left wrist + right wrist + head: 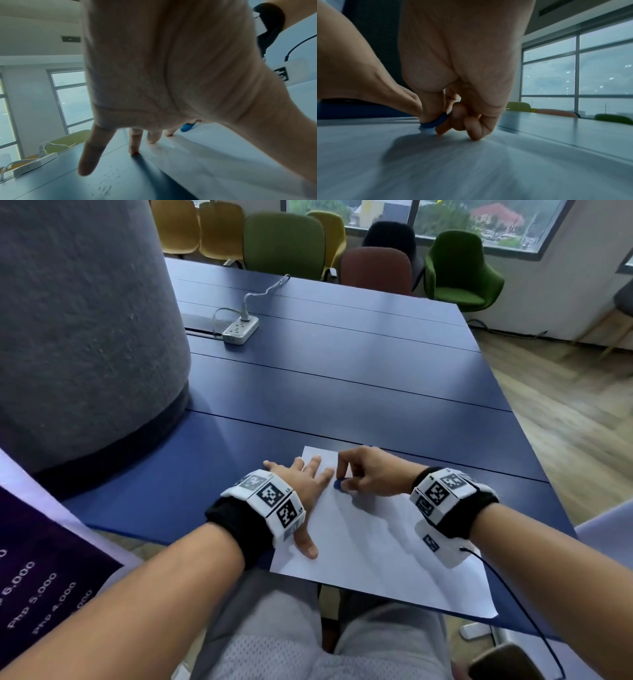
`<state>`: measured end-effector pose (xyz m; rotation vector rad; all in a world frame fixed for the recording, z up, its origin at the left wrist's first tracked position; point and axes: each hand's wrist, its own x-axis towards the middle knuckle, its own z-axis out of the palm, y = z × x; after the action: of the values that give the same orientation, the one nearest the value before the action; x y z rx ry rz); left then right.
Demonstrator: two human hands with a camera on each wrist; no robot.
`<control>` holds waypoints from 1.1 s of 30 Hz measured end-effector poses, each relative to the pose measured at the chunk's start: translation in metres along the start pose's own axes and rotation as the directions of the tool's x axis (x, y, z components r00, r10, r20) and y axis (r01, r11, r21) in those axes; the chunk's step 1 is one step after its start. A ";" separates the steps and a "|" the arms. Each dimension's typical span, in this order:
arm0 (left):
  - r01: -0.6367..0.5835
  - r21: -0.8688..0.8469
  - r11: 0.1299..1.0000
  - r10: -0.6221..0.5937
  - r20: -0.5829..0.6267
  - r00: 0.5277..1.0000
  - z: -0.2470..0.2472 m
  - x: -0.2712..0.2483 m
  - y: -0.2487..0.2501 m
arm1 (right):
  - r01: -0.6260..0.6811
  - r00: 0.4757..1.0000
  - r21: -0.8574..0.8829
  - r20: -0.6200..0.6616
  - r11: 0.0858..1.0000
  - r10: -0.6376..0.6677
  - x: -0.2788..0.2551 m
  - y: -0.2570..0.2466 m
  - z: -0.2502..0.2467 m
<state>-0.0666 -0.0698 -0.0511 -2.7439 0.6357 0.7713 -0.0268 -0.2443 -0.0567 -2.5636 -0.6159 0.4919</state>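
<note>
While pinching the blue piece (339, 485) in the right hand (368, 474), just beside the spread left hand (301, 491) pressing the paper (376, 542), likely risked creasing it if rubbed hard.

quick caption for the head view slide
Left hand flat on a white sheet, right hand pinching a small blue object against it.

Purple banner (51, 559) — off the table's near left corner: white amounts in slanted rows, "6,000", "Php 5,000", "Php 4,000"; a further row is cut off.
Left wristband (270, 501), behind the left hand (305, 487): square black-and-white codes; corner marks too small to read.
Right wristband (442, 494), behind the right hand (370, 474): codes of the same kind — lettering illegible.
</note>
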 end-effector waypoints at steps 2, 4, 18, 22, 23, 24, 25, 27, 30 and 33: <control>0.003 -0.002 1.000 -0.003 0.012 1.000 -0.001 0.000 0.001 | -0.056 0.996 -0.034 -0.075 0.998 0.053 0.005 0.003 -0.005; 0.008 0.001 1.000 -0.008 0.021 1.000 -0.002 -0.001 0.002 | -0.076 0.989 -0.031 -0.134 0.997 0.071 0.006 0.006 -0.004; 0.004 -0.011 1.000 -0.004 0.021 1.000 0.000 0.001 0.001 | 0.100 0.992 0.001 0.083 0.995 -0.100 -0.025 -0.009 0.015; 0.008 -0.006 1.000 -0.008 0.017 1.000 0.000 0.000 0.002 | 0.093 0.992 -0.034 0.091 0.995 -0.090 -0.021 -0.014 0.008; 0.003 -0.016 1.000 -0.003 0.008 1.000 0.000 0.001 0.001 | 0.069 0.998 -0.036 0.005 0.997 -0.069 -0.016 -0.012 0.009; 0.000 -0.025 1.000 0.000 0.002 1.000 0.001 0.001 0.002 | 0.053 0.997 -0.029 -0.059 0.998 -0.055 -0.015 -0.010 0.010; -0.002 -0.028 1.000 0.002 -0.002 1.000 0.001 0.001 0.001 | 0.061 0.995 -0.014 -0.074 0.998 -0.062 -0.016 -0.008 0.012; -0.002 -0.020 1.000 0.002 0.003 1.000 0.001 0.000 0.002 | 0.120 0.992 0.011 0.048 0.993 -0.121 -0.023 -0.009 0.017; 0.008 -0.015 1.000 -0.008 0.022 1.000 -0.001 -0.001 0.003 | 0.147 0.966 -0.025 0.220 0.989 -0.138 -0.029 -0.016 0.015; 0.009 -0.020 1.000 -0.009 0.000 1.000 0.000 0.000 0.003 | 0.104 0.995 -0.041 0.009 0.994 -0.104 -0.020 -0.011 0.011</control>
<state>-0.0680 -0.0729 -0.0513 -2.7632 0.6178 0.7801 -0.0520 -0.2417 -0.0553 -2.5536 -0.7649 0.4579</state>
